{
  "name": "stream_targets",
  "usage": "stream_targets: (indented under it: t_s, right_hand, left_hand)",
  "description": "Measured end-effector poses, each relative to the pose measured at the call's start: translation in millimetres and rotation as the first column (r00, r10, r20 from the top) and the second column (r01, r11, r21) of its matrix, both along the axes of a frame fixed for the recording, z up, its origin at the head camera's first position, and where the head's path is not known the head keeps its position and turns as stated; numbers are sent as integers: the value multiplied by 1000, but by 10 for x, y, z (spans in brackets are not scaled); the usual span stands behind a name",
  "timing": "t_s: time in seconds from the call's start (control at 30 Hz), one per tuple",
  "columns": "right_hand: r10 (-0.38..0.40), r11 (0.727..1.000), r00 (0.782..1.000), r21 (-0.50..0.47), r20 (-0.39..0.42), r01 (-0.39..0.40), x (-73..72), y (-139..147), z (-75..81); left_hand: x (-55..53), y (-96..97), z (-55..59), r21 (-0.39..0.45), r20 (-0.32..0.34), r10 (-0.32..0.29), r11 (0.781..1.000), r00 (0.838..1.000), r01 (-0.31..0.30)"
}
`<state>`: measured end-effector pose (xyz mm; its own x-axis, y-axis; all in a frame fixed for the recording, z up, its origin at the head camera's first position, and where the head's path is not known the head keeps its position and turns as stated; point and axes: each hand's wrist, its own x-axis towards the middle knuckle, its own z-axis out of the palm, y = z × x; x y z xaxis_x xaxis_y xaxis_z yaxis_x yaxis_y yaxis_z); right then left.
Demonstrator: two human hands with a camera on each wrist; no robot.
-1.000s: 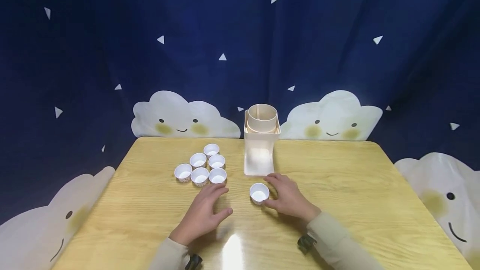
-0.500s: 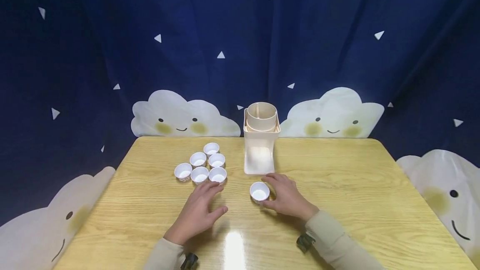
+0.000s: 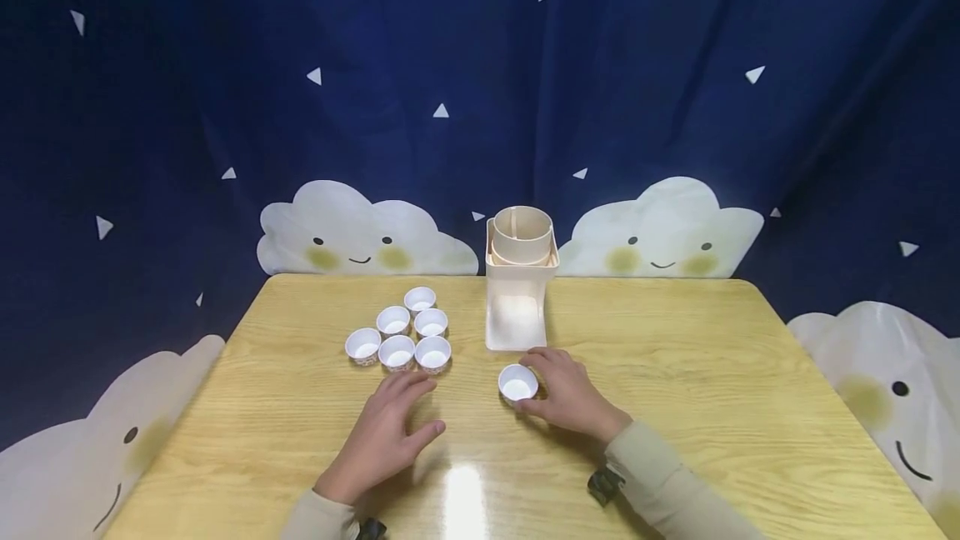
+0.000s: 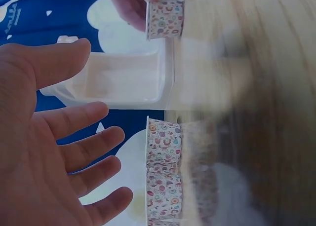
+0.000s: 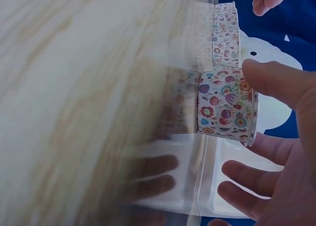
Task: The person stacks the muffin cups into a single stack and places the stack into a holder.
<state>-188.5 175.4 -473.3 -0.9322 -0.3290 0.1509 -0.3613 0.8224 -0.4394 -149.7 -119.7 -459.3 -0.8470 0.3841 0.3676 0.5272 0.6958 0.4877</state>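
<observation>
In the head view, a small white round paper cup stands upright on the yellow wood-grain counter, in front of the cream, plastic-looking stand with a round tube on top. The right grip curls round its right side, thumb and forefinger at the rim. The left grip holds nothing, its thumb and fingers apart, just in front of six matching white paper cups in a triangle. A careless forward push of that hand could nudge the nearest cup, and since several appear to touch, the shove might spread through the group.

In the left wrist view, the left fingers and thumb spread well clear of one another, and the cups' floral-printed sides look light, so even a brush could probably slide them.

In the right wrist view, thumb and forefinger pinch the single cup near its rim; how hard, I cannot tell. Squeezing too firmly there could buckle the thin wall, while a loose, high hold could let the cup tip or slip if lifted.
</observation>
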Motion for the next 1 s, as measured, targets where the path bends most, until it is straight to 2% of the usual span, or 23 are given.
stream_targets:
  t_s: [0.27, 0.47, 0.8, 1.0]
  right_hand:
    - [-19, 1000, 1000, 2, 2, 19, 6, 14, -13]
    - [1, 1000, 1000, -32, 18, 0, 16, -4, -1]
    - [7, 997, 999, -72, 43, -4, -1, 32, 1]
    - [17, 996, 998, -93, 52, -12, -7, 10, -28]
  left_hand:
    - [16, 14, 4, -11, 13, -7, 1000, 1000, 7]
    - [18, 15, 15, -15, 20, 2, 1000, 1000, -1]
    - [-38, 122, -6, -9, 21, -43, 999, 999, 44]
    - [-36, 92, -36, 0, 37, -37, 999, 999, 37]
